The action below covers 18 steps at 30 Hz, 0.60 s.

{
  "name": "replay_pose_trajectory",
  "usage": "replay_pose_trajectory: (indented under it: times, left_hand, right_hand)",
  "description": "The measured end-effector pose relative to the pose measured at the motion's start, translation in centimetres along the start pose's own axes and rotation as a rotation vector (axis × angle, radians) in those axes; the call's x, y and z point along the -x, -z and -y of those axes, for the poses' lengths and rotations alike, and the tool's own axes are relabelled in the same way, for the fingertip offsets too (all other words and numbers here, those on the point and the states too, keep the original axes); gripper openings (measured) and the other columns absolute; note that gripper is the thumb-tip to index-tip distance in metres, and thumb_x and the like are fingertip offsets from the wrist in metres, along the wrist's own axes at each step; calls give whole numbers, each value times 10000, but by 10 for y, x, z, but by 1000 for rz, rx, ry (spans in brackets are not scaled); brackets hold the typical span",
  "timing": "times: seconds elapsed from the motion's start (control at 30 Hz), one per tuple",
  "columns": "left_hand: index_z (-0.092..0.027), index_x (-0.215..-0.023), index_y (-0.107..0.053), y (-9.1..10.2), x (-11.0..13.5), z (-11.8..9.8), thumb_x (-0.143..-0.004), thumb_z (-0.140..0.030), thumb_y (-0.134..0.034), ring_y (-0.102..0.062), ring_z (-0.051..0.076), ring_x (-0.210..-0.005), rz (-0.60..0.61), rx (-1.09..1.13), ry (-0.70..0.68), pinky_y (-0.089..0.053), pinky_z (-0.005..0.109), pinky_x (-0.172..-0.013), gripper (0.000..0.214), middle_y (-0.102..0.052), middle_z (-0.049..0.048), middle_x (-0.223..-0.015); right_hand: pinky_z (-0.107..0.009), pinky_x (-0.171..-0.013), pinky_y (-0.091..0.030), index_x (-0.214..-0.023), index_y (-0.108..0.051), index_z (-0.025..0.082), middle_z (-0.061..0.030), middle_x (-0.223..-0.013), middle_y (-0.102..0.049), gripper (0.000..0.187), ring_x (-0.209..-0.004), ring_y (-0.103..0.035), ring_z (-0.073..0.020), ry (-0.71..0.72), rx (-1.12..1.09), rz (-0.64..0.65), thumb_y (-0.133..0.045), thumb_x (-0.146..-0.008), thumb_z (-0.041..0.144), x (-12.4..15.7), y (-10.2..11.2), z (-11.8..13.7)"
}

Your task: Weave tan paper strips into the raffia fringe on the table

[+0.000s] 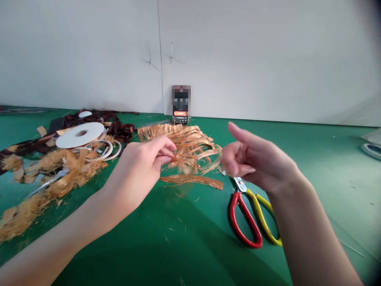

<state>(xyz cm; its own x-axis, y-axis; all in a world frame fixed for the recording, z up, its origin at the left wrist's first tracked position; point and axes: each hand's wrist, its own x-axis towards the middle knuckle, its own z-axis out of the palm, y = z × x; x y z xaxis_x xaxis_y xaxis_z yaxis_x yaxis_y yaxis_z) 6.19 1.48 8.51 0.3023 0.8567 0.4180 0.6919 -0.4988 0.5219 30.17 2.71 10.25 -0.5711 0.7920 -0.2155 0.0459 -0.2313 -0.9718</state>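
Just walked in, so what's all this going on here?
Someone is handling frayed tan strips at a green table. The left hand pinches a small wispy bunch. The right hand hovers, thumb raised, partly hiding red-and-yellow scissors; whether it holds anything is unclear. The other strips lie just beyond, with a phone upright behind them.

A phone [181,104] stands against the pale wall [253,59], and a white spool [69,137] lies beside dark brown ribbon [117,128].

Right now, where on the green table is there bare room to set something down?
Mainly between the right hand, the pale wall and the round object far right. Also in front, between left forearm and scissors, though fibres litter it. Crowded: left, with spool and ribbon; centre, with shredded strips.
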Motion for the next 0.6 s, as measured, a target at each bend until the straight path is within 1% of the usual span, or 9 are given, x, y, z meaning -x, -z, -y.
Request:
replay_pose_trajectory:
  times: [0.07,0.13,0.17,0.23,0.3,0.37,0.43,0.53,0.6]
  left_hand:
    - [-200,-850,-625,0,-1,2,-794,-56,-566,-722,151,-727,-7,-15,8,-561,228,-649,165,-752,-11,-780]
    - [-200,-853,-624,1,-2,5,-799,-69,-565,-723,155,-746,1,0,36,-563,239,-666,153,-754,-3,-788]
    - [-200,-858,-624,1,-3,6,-805,-78,-563,-724,156,-761,15,23,53,-565,241,-677,146,-755,2,-797]
    - [-202,-880,-625,-1,-5,8,-817,-94,-554,-725,159,-795,66,96,89,-570,241,-681,144,-757,14,-828]
    - [-203,-902,-626,-4,-6,11,-819,-106,-551,-726,167,-822,142,200,125,-578,240,-662,147,-757,26,-870]
    - [-194,-916,-627,-9,-7,14,-801,-110,-571,-725,173,-850,225,319,158,-590,241,-661,153,-755,40,-913]
    - [-172,-933,-628,-16,-8,17,-783,-99,-590,-721,175,-884,297,431,203,-598,251,-705,171,-750,60,-951]
    - [-137,-963,-623,-23,-12,16,-784,-73,-593,-722,170,-882,331,566,271,-601,263,-754,192,-749,85,-962]
    - [-131,-972,-617,-19,-15,10,-798,-69,-597,-720,166,-889,249,601,228,-601,262,-773,185,-749,78,-970]
  right_hand:
    - [-247,-362,-146,-447,-606,236,68,-345,-155,602,-340,-138,-82,107,-81,-106,-382,-883,586,1,4,3]
    - [-246,-353,-173,-490,-606,257,68,-333,-181,462,-332,-146,-88,238,-116,-271,-436,-854,485,3,6,5]
    - [-249,-352,-195,-553,-635,265,65,-344,-250,368,-333,-162,-88,297,-113,-356,-453,-832,421,4,6,6]
    - [-262,-372,-282,-760,-702,278,36,-483,-516,249,-353,-269,-89,399,-69,-469,-456,-788,306,5,3,7]
    - [-281,-457,-413,-981,-699,284,2,-856,-713,338,-460,-463,-102,465,29,-511,-470,-741,219,4,-4,4]
    - [-311,-597,-511,-1136,-646,286,-3,-1196,-669,464,-650,-613,-136,538,173,-556,-524,-707,159,0,-11,-3]
    - [-350,-720,-548,-1211,-605,286,-16,-1383,-549,533,-814,-669,-180,620,379,-651,-593,-701,130,-4,-17,-11]
    - [-408,-868,-530,-1202,-615,305,-8,-1509,-397,492,-1033,-649,-255,724,765,-803,-632,-743,130,-8,-20,-21]
    - [-456,-957,-481,-1090,-666,300,-2,-1488,-431,342,-1141,-597,-300,747,987,-894,-623,-787,146,-6,-18,-23]
